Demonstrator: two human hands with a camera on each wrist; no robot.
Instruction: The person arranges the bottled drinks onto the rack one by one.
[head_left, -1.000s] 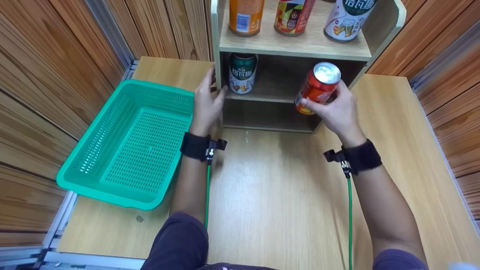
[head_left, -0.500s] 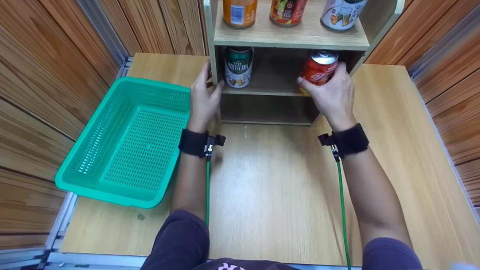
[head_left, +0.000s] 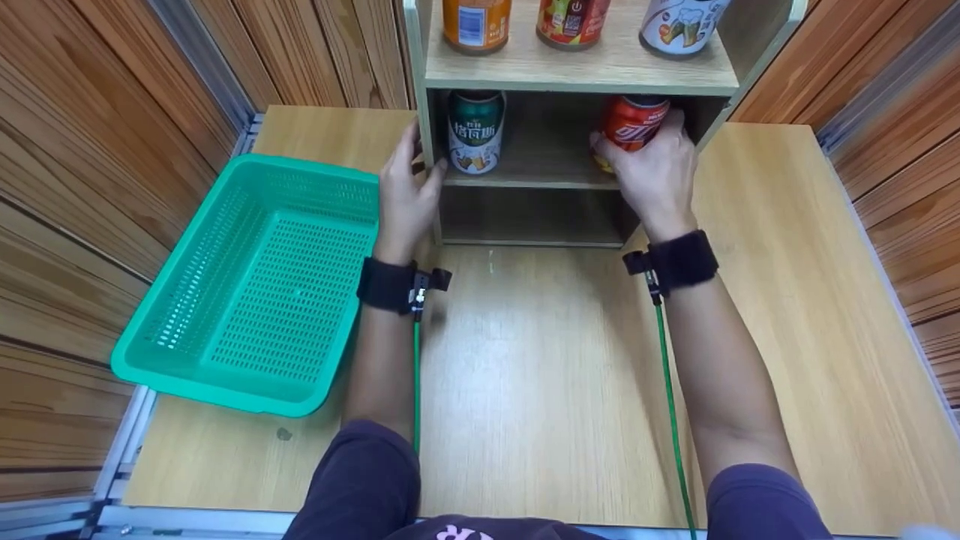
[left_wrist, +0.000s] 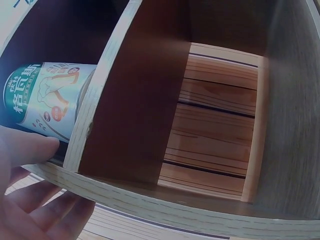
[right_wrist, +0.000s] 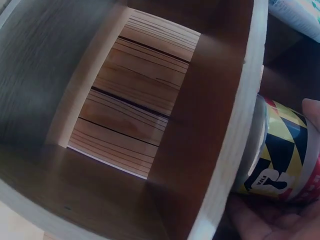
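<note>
The right hand (head_left: 651, 176) has its fingers wrapped round the red can (head_left: 631, 124), which is now inside the middle level of the wooden shelf (head_left: 581, 75), at the right end, tucked under the top board. The left hand (head_left: 405, 196) rests against the shelf's left upright, thumb hooked on the front edge and fingers fairly straight, steadying it without clutching anything. The green can (head_left: 475, 131) stands at the left end of that same level, well apart from the red one.

What worries me is the tight headroom: the red can's top sits close under the top board, so a small lift could knock it there. I can't tell whether its base is flat on the middle board yet; letting go early might tip it forward off the edge onto the table (head_left: 540, 360). A bump could also jolt the three cans on top of the shelf.
</note>
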